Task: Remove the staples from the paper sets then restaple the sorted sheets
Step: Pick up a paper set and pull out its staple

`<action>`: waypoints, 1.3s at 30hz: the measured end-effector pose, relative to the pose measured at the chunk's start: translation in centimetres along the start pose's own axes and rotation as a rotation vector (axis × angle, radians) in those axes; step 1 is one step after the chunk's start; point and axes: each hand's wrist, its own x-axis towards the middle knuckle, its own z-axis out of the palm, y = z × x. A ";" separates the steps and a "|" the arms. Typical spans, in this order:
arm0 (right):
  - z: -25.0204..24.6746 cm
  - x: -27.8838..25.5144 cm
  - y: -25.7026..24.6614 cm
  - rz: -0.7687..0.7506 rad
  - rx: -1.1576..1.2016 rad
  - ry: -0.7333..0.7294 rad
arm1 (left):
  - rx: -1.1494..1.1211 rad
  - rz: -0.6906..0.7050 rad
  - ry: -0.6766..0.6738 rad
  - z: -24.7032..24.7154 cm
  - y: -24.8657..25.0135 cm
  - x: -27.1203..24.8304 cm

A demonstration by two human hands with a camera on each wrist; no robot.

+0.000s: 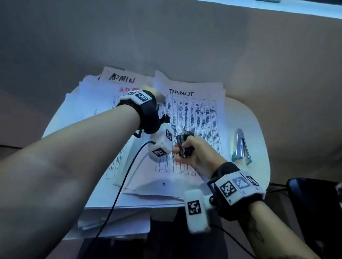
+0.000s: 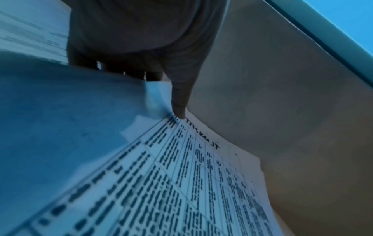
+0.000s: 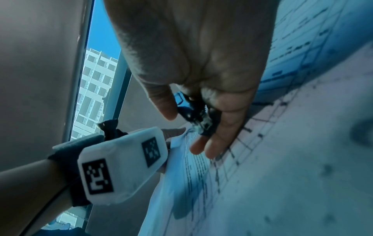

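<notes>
- White printed paper, a sheet with a gridded table under a handwritten heading (image 1: 189, 132), is lying on top of the pile and filling the space between the two hands.
- The person's right hand (image 1: 193, 152) is curling its thumb and fingers around a small black claw-type staple remover (image 1: 183, 144), holding it just above the lower part of that table sheet.
- The person's left hand (image 1: 148, 95) is reaching to the sheet's upper left corner; in the left wrist view one straight finger is pressing down there beside a lifted paper edge, and the other fingers are too dark to read.
- Just left of that fingertip, a second stack with a handwritten black title (image 1: 122, 77) is sitting under the forearm.
- Well to the right of the remover hand, a silver and pale green stapler (image 1: 241, 147) is lying on the round white table (image 1: 261, 143), untouched.
- No staple is visible in any view, so the remover is probably heading toward the pinned corner.
- The risk, as a judgement: the claw could tear the corner if it bites while the paper is curling up, and a single finger may be letting the sheets slide.
- The loose stacks overhanging the table's near edge could slip off if the forearm drags them.
</notes>
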 end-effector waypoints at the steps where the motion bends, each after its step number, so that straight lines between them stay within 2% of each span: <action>1: -0.2 0.0 -0.4 -0.012 0.000 0.003 | -0.091 -0.003 0.017 -0.2 0.0 0.1; 4: -1.3 0.0 -2.3 -0.113 -0.006 0.099 | -0.311 0.112 0.029 -0.7 -0.4 0.2; 10: -2.7 0.4 -4.7 -0.304 -0.429 0.286 | -0.630 0.368 0.160 -2.2 -0.9 -1.2; 14: -2.7 0.9 -4.6 -0.369 -0.442 0.336 | -0.821 0.569 0.210 -4.2 -0.3 -3.8; 17: -2.7 1.0 -7.0 -0.457 -0.396 0.407 | -0.936 0.689 0.237 -6.7 0.7 -5.6; 19: -2.4 0.7 -9.9 -0.570 -0.364 0.466 | -0.940 0.747 0.295 -8.7 1.8 -6.5; 21: -2.0 0.4 -13.0 -0.688 -0.341 0.494 | -0.829 0.821 0.399 -10.8 2.9 -7.7; 25: -0.6 -1.2 -18.2 -0.883 -0.205 0.377 | -0.774 0.988 0.492 -13.4 3.9 -9.4; 28: -0.4 -1.8 -19.7 -0.965 -0.089 0.354 | -0.729 0.990 0.468 -13.9 3.7 -10.0; 30: -0.6 -1.8 -19.3 -0.955 -0.065 0.373 | -0.723 0.963 0.477 -13.8 3.4 -9.9; 36: -1.4 -1.9 -17.2 -0.911 -0.004 0.326 | -0.917 0.890 0.518 -14.5 2.9 -10.7; 39: -1.4 -2.1 -16.9 -0.914 -0.025 0.357 | -0.993 0.849 0.464 -14.8 2.8 -11.0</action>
